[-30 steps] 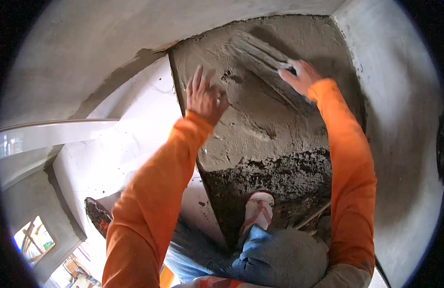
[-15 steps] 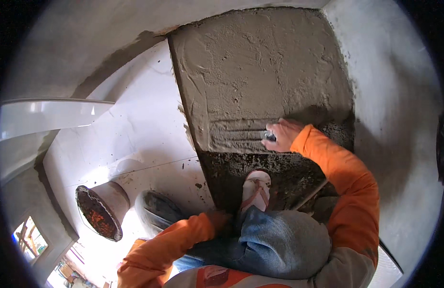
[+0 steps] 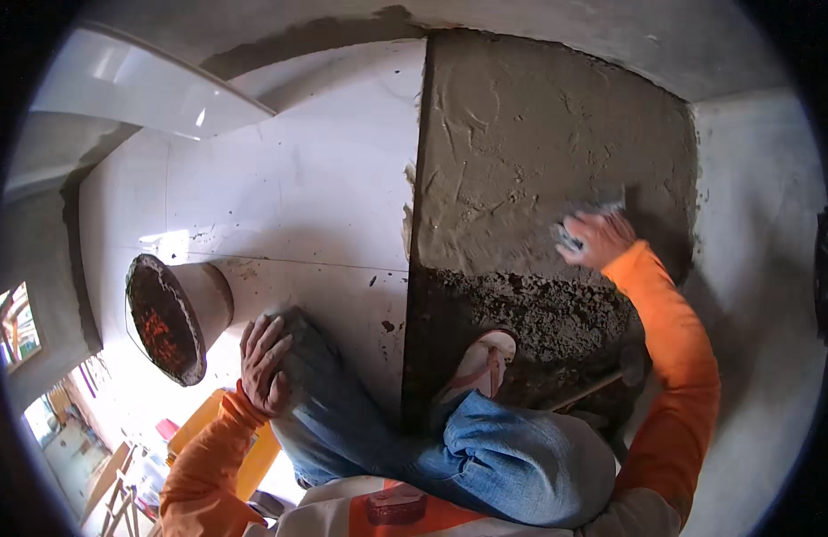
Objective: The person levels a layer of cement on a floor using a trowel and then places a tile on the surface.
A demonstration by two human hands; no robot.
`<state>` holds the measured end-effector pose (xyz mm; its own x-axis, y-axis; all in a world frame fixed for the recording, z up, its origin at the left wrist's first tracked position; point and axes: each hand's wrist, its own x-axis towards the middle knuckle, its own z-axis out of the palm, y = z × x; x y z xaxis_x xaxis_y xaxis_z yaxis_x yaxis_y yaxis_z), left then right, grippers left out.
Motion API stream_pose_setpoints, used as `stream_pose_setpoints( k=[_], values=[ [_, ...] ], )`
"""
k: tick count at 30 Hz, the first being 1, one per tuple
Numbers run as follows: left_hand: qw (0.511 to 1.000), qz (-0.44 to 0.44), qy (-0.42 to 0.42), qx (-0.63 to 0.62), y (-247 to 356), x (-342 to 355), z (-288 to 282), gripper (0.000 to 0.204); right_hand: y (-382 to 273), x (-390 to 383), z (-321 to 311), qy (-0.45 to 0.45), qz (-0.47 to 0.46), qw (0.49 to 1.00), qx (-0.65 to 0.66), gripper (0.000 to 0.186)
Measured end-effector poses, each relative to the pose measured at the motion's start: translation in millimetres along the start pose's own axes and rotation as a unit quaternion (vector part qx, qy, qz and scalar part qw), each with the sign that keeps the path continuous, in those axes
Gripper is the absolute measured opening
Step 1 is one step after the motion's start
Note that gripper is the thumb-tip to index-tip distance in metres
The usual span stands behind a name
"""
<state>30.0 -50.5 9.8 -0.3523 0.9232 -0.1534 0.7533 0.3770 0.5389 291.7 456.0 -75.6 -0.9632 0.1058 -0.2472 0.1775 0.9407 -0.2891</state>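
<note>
My right hand (image 3: 598, 238) is closed around the handle of a plastering trowel (image 3: 612, 199), whose partly visible, slightly blurred blade lies at the surface of the wet grey mortar (image 3: 539, 134). The mortar is smooth in places, with ridges and pits in others. Along its near edge runs a rough, dark, crumbly strip (image 3: 557, 309). My left hand (image 3: 265, 360) rests on my jeans-clad left knee, fingers stretched out, holding nothing.
Large white tiles (image 3: 324, 197) border the mortar on the left. A tipped bucket (image 3: 203, 295) with dark residue lies on them. Grey walls (image 3: 754, 197) rise at the right and back. Beside my sandalled foot (image 3: 482, 365) lies a wooden-handled tool (image 3: 593, 392).
My right hand has moved the trowel right and slightly farther away, and its blade has turned. My left hand has moved from between my legs onto my left knee. The view has shifted.
</note>
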Motion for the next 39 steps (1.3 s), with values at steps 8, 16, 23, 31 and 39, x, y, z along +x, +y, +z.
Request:
stream_pose_setpoints(
  k=[8,16,23,31,39],
  values=[
    [0.999,0.022,-0.025,-0.011,-13,1,0,0.056,-2,99,-45,0.012,0.193,0.981,0.016,0.037],
    [0.997,0.050,-0.024,-0.046,-25,5,0,0.059,-39,43,-8,-0.092,0.039,0.995,0.028,0.038],
    [0.997,0.061,-0.014,-0.051,-38,-3,1,0.059,34,119,-10,0.051,0.213,0.976,0.005,0.054],
    [0.997,0.057,-0.012,-0.046,-36,-2,0,0.059,86,202,-52,0.056,0.268,0.961,0.045,0.077],
    [0.998,0.056,-0.008,-0.042,-35,0,8,0.058,50,146,-36,-0.077,0.154,0.982,0.081,0.050]
  ],
)
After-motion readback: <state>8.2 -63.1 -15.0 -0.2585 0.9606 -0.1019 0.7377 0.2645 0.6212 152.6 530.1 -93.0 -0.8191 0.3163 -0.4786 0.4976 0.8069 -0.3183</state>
